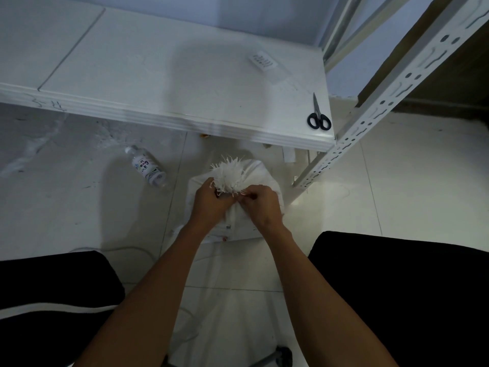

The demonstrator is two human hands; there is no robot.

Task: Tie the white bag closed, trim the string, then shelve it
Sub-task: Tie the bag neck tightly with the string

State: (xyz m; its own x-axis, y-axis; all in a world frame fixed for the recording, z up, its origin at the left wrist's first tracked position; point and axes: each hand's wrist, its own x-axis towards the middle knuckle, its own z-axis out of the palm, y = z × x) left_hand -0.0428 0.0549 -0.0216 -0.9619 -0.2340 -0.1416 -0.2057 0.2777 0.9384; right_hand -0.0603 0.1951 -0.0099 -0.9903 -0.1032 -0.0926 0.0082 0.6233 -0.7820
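Observation:
The white bag point(238, 221) stands on the tiled floor between my knees, its frayed mouth point(229, 174) gathered into a tuft on top. My left hand point(209, 201) grips the bag's neck from the left. My right hand point(260, 205) pinches the thin string at the neck from the right. Both hands touch just under the tuft, and the string itself is mostly hidden by my fingers. Black-handled scissors point(318, 115) lie shut on the right front corner of the white table point(169, 83). The white metal shelf frame point(375, 102) rises at the right.
A plastic bottle point(147, 165) lies on the floor left of the bag. A small white label card point(263, 60) rests on the table. Loose string point(132, 250) trails over the floor by my left knee. My black-clad knees point(397, 287) flank the bag.

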